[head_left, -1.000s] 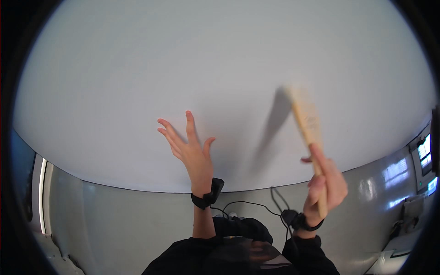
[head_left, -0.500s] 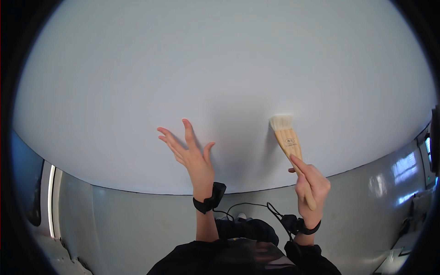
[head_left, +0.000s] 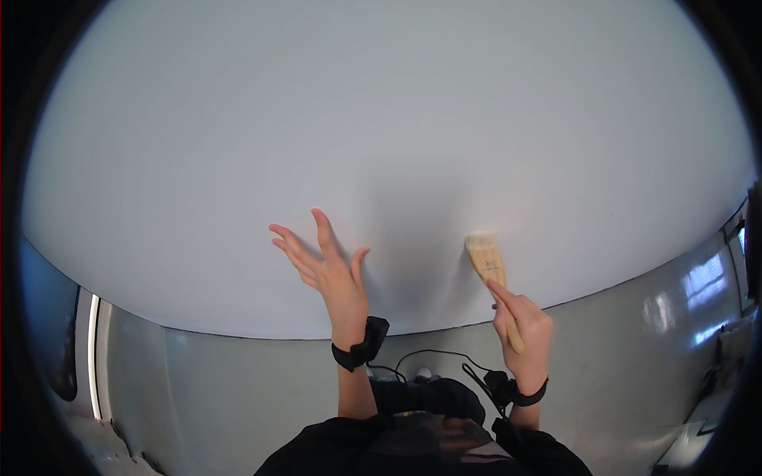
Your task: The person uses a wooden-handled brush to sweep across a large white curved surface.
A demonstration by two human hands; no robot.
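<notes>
My right hand (head_left: 524, 324) grips the wooden handle of a flat paintbrush (head_left: 488, 266), its index finger stretched along the wood. White bristles at the brush's far end meet the pale surface (head_left: 238, 127) or lie just above it; I cannot tell which. On the left, my left hand (head_left: 329, 274) has its fingers spread over the same surface and holds nothing. Whether its fingertips press on the surface is hard to see. Each wrist wears a black strap with a small dark box.
Dark cables (head_left: 432, 351) hang between my wrists, over grey floor (head_left: 246, 381). The pale surface has a thin dark front edge, and a soft shadow (head_left: 417, 214) falls between my hands. A dark glossy panel (head_left: 48, 317) stands at far left. Bright reflections (head_left: 702, 282) show at right.
My right hand has drawn the paintbrush toward me and slightly left, so the bristles are nearer the front edge. My left hand has barely shifted and stays spread.
</notes>
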